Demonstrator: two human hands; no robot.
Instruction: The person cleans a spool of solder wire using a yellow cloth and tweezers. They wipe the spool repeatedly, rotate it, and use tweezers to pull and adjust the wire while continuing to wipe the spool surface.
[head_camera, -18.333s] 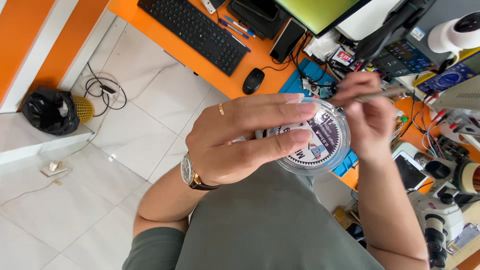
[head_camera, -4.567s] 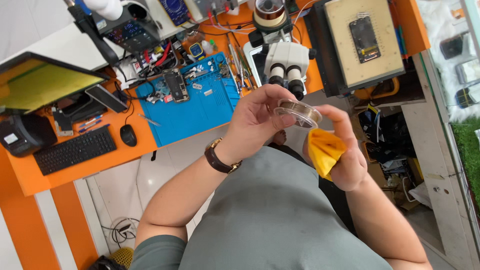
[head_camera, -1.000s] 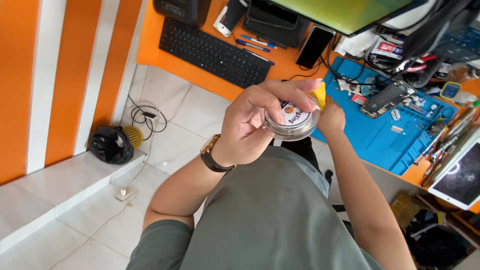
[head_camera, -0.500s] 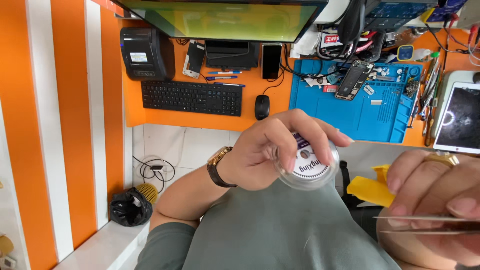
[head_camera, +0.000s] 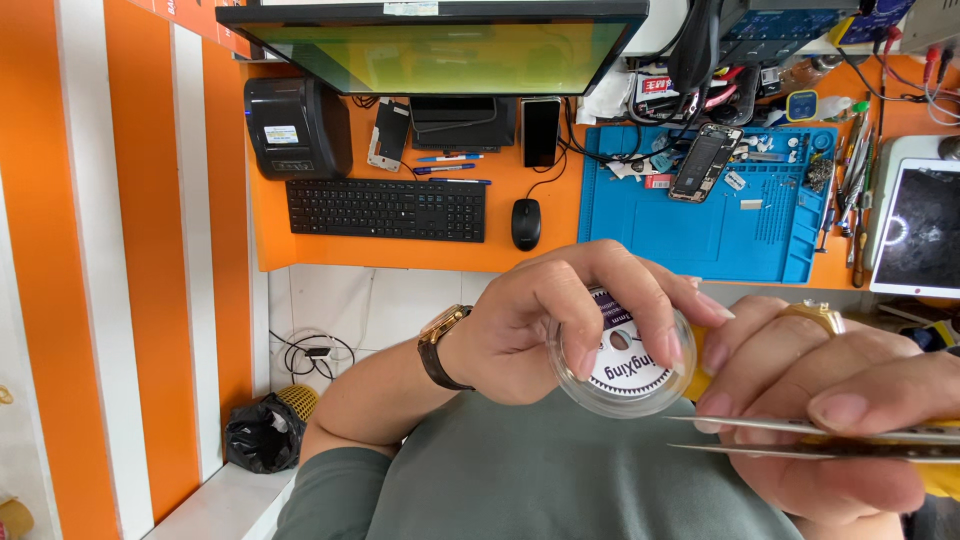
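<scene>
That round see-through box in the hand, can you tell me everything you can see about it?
The round clear case looks like thin plastic, flat and disc-shaped, with a see-through rim. Inside sits a white and purple printed label with a small hole in the middle. The left hand grips it from above, fingers curled over its top and edge, holding it up in front of the grey shirt. The right hand, which holds metal tweezers, is close beside its right edge. The case looks shut.

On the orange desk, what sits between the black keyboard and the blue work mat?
In the head view, a black mouse lies between the keyboard and the blue mat.
</scene>
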